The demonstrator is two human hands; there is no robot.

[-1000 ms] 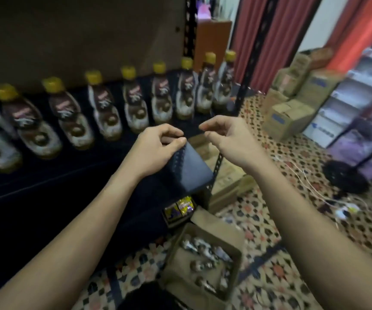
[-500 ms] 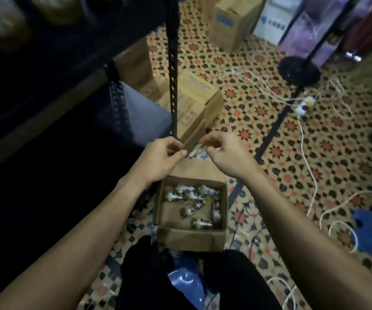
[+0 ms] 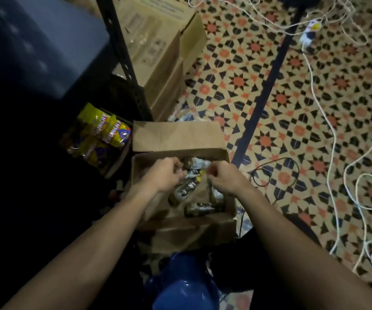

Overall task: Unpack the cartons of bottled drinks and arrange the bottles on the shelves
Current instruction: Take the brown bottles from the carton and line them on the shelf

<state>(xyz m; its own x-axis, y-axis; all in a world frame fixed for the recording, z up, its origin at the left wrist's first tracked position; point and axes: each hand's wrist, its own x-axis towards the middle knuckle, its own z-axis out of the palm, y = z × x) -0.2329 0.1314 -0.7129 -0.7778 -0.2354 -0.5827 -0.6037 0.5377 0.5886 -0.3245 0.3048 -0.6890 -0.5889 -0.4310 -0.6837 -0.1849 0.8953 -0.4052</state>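
An open brown carton [image 3: 178, 136] sits on the patterned floor in the head view, its far flap folded back. Several dark drink bottles with yellow caps lie loose inside, one [image 3: 185, 189] in the middle and another [image 3: 199, 209] by the near wall. My left hand [image 3: 163, 176] is down inside the carton at its far left, fingers curled over a bottle [image 3: 188, 163] there. My right hand [image 3: 224, 179] is beside it on the right, fingers curled just above the bottles. The frame does not show whether either hand grips a bottle.
A black shelf post [image 3: 122, 57] rises left of the carton, with yellow snack packets [image 3: 104, 133] on the low shelf. Stacked closed cartons [image 3: 158, 48] stand behind. White cables [image 3: 328, 121] and a black cable [image 3: 277, 171] trail on the floor right. Blue plastic [image 3: 180, 285] lies below me.
My view dropped from the bottles lined up on the shelf to the floor. Both hands came down from shelf height into the open carton.
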